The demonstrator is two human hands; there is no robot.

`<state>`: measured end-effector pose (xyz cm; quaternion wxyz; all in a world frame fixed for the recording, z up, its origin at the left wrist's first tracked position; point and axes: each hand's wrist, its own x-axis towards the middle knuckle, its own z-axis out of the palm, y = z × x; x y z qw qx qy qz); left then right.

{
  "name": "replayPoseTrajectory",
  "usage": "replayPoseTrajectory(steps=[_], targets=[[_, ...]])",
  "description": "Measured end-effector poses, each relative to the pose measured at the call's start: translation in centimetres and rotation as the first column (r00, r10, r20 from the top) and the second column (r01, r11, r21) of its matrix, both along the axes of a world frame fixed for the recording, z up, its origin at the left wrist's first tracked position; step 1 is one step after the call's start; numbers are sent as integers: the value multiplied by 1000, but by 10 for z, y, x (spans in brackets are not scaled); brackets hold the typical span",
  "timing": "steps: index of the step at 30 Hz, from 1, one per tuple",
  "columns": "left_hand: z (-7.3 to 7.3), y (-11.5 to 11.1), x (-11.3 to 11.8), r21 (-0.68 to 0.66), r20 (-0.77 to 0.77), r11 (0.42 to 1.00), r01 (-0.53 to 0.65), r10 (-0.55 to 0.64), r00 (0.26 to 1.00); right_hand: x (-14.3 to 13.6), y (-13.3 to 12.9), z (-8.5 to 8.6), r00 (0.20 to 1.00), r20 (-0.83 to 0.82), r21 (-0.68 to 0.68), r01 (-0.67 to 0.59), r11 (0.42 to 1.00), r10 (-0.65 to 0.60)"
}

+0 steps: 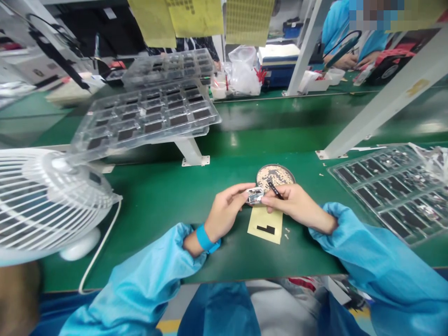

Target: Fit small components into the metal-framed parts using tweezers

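Note:
Between my two hands, above the green bench, is a small silvery device [255, 196]. My left hand [227, 207] is closed on its left side, with a blue band round the wrist. The fingers of my right hand [292, 201] touch the device's right edge and also hold black tweezers [275, 190], whose tip points up and left over a round dish [276, 173] of small dark and tan pieces. Below the hands lies a yellow paper [264, 225] with a black L-shaped strip on it.
A white fan [52, 200] stands at the left. Clear trays [147, 114] rest on a raised support at the upper left, and another tray [395, 186] lies at the right. A slanted white post [378, 93] rises at the right. Across the bench, a person's hands [357, 60] show.

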<state>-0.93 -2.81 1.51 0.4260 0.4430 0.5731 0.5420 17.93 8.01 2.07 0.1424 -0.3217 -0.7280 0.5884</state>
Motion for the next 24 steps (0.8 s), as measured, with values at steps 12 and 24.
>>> replayPoseTrajectory(steps=[12,24], targets=[[-8,-1,4,26,-88,996,82,-79,993,3,2,2,1000,21,-102,8,995,-6],[-12,-1,3,187,-318,982,9,52,947,-3,-4,-7,990,-50,1,130,992,-130]])
